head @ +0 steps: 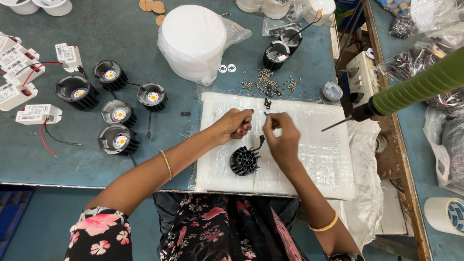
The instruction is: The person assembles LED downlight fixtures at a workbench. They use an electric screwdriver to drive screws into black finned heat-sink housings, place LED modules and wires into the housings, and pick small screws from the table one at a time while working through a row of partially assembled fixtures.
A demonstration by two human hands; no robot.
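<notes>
Nearest me is the floral dress at the counter's (29,169) front edge, both forearms reaching out over a white foam pad (328,159). On the pad, just below the hands, sits a black finned heat sink (244,161) with a short black wire (261,141) rising from it toward the fingers.

My left hand (235,125) is curled shut, fingertips bunched; I cannot tell what it pinches. My right hand (280,135) is closed too, thumb and forefinger nipping something tiny near the wire's end, too small to name.

I judge the risk is dropping that small part: it could roll off the pad and get lost among the loose screws (268,84) scattered just beyond. A tug on the wire might also tip or drag the heat sink.

To the right, a green-handled power screwdriver (415,89) hangs with its bit pointing at the pad; a careless elbow could knock it.

Farther left lie finished lamps (116,113) and white driver boxes (38,113), and behind them a bagged white stack (193,41).
</notes>
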